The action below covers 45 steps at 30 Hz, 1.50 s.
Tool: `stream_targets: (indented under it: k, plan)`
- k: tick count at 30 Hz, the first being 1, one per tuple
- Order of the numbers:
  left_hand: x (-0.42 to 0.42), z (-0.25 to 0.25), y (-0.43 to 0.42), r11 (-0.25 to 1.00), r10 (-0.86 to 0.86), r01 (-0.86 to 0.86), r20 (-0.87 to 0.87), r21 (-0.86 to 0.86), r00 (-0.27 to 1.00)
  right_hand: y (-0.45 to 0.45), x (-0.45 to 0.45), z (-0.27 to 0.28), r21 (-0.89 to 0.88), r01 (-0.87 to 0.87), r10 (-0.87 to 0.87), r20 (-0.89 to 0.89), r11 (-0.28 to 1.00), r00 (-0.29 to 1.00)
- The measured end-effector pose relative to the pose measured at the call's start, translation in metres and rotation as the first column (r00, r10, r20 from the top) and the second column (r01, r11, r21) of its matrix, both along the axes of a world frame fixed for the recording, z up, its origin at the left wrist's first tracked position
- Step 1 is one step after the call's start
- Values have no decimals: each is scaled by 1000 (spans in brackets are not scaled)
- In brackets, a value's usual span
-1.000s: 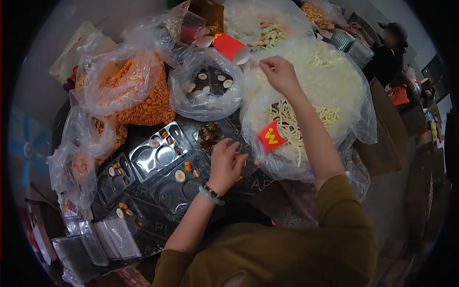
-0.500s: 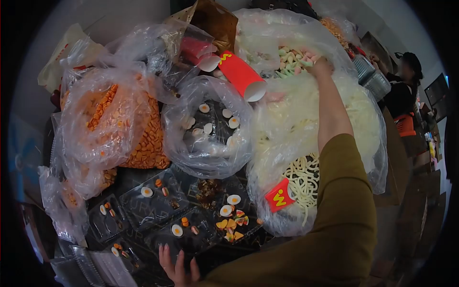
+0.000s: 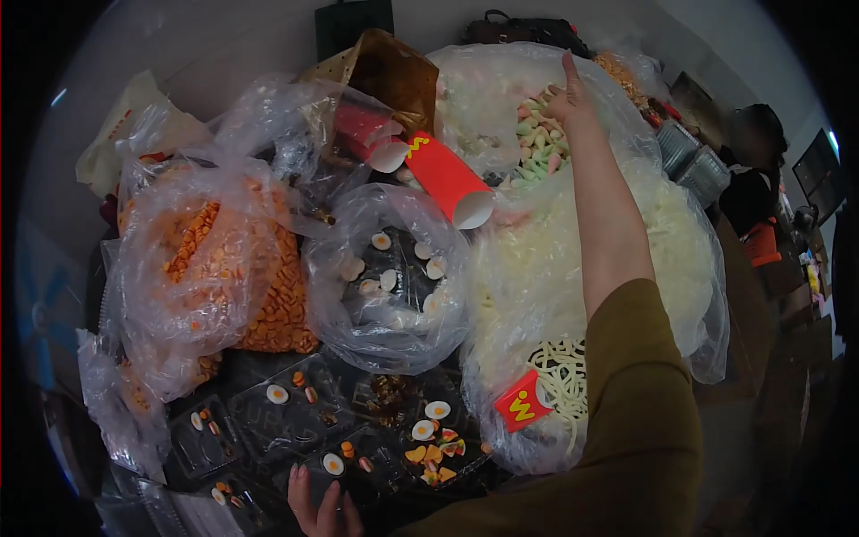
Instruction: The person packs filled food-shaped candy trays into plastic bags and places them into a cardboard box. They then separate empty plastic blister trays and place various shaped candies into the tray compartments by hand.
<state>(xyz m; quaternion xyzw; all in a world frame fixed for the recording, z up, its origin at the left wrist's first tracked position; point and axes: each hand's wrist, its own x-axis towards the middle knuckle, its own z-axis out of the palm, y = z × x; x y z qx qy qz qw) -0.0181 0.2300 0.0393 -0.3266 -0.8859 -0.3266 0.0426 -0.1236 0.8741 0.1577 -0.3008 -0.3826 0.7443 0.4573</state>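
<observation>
A brown paper bag (image 3: 407,82) is being backed by a dark green object (image 3: 352,29). To the paper bag's right, a dark bag with a handle (image 3: 523,32) is being seen. Farther to its right, clear plastic containers (image 3: 702,177), a person in dark clothing (image 3: 748,197) and a dark screen (image 3: 816,174) are being glimpsed. To its left, a pale bag (image 3: 132,134) is being shown, and, well below, a blue-bladed fan (image 3: 38,315).

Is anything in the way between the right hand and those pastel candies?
Nothing visible is. The right hand is right at the upper edge of the candies, and the clear bag seems open there.
</observation>
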Motion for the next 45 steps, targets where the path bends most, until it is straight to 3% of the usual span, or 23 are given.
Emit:
stream_targets:
  k: [3, 7, 9, 11, 13, 16, 18, 21, 22, 23, 26, 29, 30, 33, 34, 36, 37, 38, 40, 42, 43, 44, 45]
  plan:
    - [4, 3, -7, 999, 33, -33, 11, 23, 999, 90, -45, -20, -63, 81, -92, -188, 995, 978]
    - [10, 10, -14, 995, 82, -86, 67, 53, 994, 54, -45, 18, -127, 60, -125, -610, 990, 783]
    - [15, 16, -15, 991, 105, -114, 116, 72, 988, 58, -27, 28, -96, 62, -111, -676, 993, 729]
    - [22, 24, -15, 985, 118, -137, 174, 104, 978, 3, -1, 61, -160, 193, -250, -551, 968, 796]
    - [27, 31, -13, 987, 72, -98, 189, 129, 979, 0, 17, 59, -172, 69, -150, -517, 983, 843]
    - [16, 11, -15, 979, -166, 159, 43, 127, 985, -17, 46, 43, -80, -74, 56, -204, 994, 977]
    - [12, 3, -1, 931, -328, 338, -90, 137, 940, -33, 52, 25, -73, -245, 250, 67, 967, 966]
    - [16, 11, 25, 838, -524, 530, -82, 132, 848, 19, 49, -9, -176, -258, 252, -58, 950, 966]
    - [19, 16, 32, 818, -552, 560, -91, 134, 829, -69, 104, 50, -106, -313, 299, -131, 944, 945]
    - [21, 19, 38, 800, -576, 584, -96, 138, 811, -91, 131, 70, -11, -322, 318, -119, 947, 941]
    - [19, 23, 62, 755, -618, 630, -125, 181, 777, -167, 199, 85, 278, -333, 327, 69, 901, 943]
    - [-1, 27, 117, 731, -589, 641, -259, 233, 766, -143, 225, 42, 72, -474, 479, -94, 878, 873]
    - [-9, 36, 144, 752, -553, 622, -305, 219, 775, -152, 223, 44, 23, -422, 420, -166, 906, 892]
    - [-28, 51, 247, 754, -472, 595, -401, 279, 785, -139, 206, 32, 13, -542, 529, -237, 840, 815]
    - [-34, 56, 281, 757, -459, 596, -432, 268, 777, -157, 196, 36, -18, -423, 415, -168, 906, 894]
    - [-43, 66, 338, 859, -421, 478, -279, 184, 863, -194, 189, 53, -29, -369, 359, -169, 929, 918]
    - [-55, 69, 364, 879, -312, 351, -167, 324, 935, -206, 192, 59, -36, -341, 330, -167, 940, 929]
    - [-69, 69, 387, 877, -208, 202, -35, 436, 978, -209, 203, 58, -68, -469, 432, -289, 881, 854]
    - [-74, 98, 370, 759, -326, 50, 313, 649, 892, -230, 235, 53, 82, -544, 535, -347, 835, 770]
    - [-113, 100, 342, 480, -329, 440, -309, 759, 892, -215, 261, 9, 191, -568, 589, -417, 801, 692]
    - [-107, 106, 313, 513, -331, 489, -363, 705, 871, -206, 263, -8, 247, -571, 614, -452, 783, 647]
    - [-94, 109, 283, 542, -348, 537, -409, 647, 844, -195, 256, -11, 80, -414, 396, -498, 907, 771]
    - [-97, 95, 279, 515, -423, 595, -421, 617, 803, -182, 242, -8, 45, -377, 345, -511, 925, 787]
